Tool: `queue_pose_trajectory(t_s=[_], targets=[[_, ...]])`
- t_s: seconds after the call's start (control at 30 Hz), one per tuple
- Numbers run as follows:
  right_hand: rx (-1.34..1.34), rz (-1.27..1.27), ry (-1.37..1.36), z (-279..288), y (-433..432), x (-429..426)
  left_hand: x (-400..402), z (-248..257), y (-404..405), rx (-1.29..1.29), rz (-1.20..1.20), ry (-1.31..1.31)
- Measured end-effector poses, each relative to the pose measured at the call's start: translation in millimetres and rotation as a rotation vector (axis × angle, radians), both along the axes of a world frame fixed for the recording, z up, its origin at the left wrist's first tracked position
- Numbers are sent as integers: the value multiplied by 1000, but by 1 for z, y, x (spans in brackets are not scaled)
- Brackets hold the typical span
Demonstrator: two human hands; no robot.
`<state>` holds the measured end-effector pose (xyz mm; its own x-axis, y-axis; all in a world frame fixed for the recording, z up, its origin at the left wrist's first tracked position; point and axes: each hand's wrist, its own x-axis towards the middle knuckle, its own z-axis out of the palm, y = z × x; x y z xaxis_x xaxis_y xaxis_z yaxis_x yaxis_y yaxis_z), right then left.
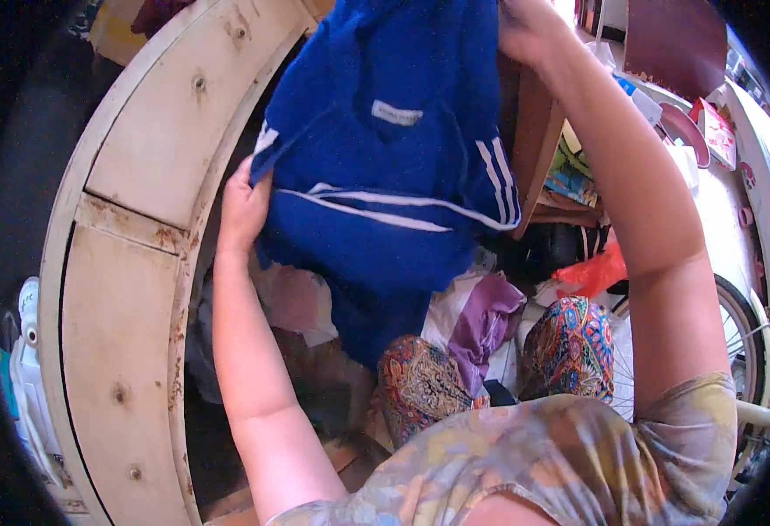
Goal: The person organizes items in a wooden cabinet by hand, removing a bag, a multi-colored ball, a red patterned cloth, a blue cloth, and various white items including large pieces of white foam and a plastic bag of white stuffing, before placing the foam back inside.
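A blue fabric garment with white stripes on both sides and white piping hangs spread in front of me. It carries a white label with writing near its neck opening. My left hand pinches its left edge beside a white-striped part. At the upper right, my right hand grips the garment's other edge high up; its fingertips are mostly hidden and close to the picture's rim. The lower end of the garment drops towards my knees, which are in patterned trousers. A purple and white cloth lies between the knees, below the garment.
A worn cream drawer unit with rusty marks runs along my left. To the right are a red plastic bag, a bicycle wheel and a brown wooden furniture leg. A pink tray rests on a white surface.
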<state>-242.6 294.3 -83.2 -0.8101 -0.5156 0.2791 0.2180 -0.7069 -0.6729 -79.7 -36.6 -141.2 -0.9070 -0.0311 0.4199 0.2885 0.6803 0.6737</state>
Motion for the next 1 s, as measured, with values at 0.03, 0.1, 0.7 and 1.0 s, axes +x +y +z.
queue_pose_trajectory(t_s=[0.03,0.1,0.7,1.0], targets=[[-17,-10,-6,1,0,0,-2,0,1,-56,30,101],[-54,-29,-16,6,0,-2,-3,9,9,-121,111,151],[-84,272,65,25,-47,28,-22,-17,96,468,-292,-344],[39,67,69,12,-60,88,5,-60,168,690,-77,-110]])
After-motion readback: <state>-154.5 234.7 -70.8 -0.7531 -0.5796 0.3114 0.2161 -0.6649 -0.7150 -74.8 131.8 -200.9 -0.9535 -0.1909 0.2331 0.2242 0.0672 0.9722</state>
